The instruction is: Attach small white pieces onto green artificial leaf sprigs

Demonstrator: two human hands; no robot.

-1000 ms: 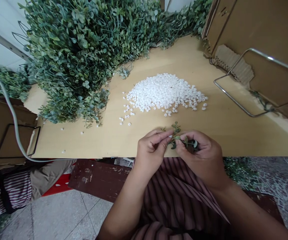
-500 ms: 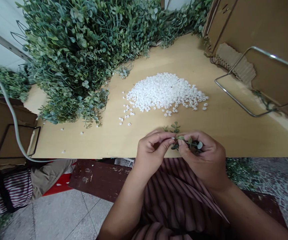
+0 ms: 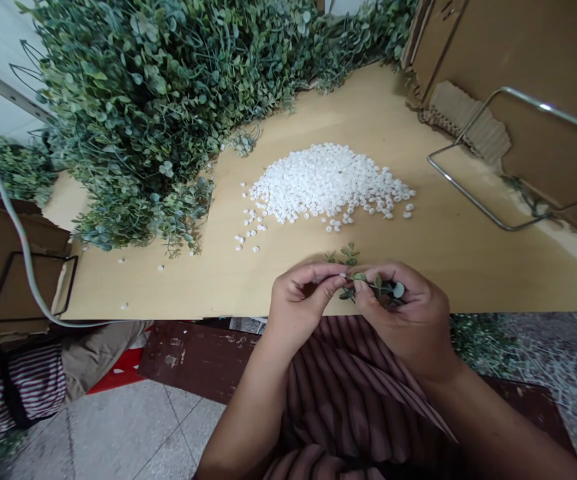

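My left hand (image 3: 301,300) pinches a small white bead-like piece (image 3: 343,275) between thumb and forefinger, at the stem of a leafy sprig. That artificial green sprig (image 3: 377,283) is gripped in my right hand (image 3: 408,307), its leaves poking out between the two hands and past the fingertips. Both hands meet over the table's front edge, fingertips nearly touching. Beyond them lies a heap of small white pieces (image 3: 325,180), with several strays at its left. Where exactly the white piece meets the stem is too small to tell.
A big pile of artificial greenery (image 3: 143,113) covers the table's back left. A cardboard box (image 3: 533,87) with a bent metal wire frame (image 3: 498,227) stands at right. At left are a pale cable (image 3: 23,243) and another person's striped garment (image 3: 35,383). The tabletop (image 3: 248,280) is light brown.
The whole view has shifted slightly. Both hands keep nearly the same pose, holding the sprig and the white piece.
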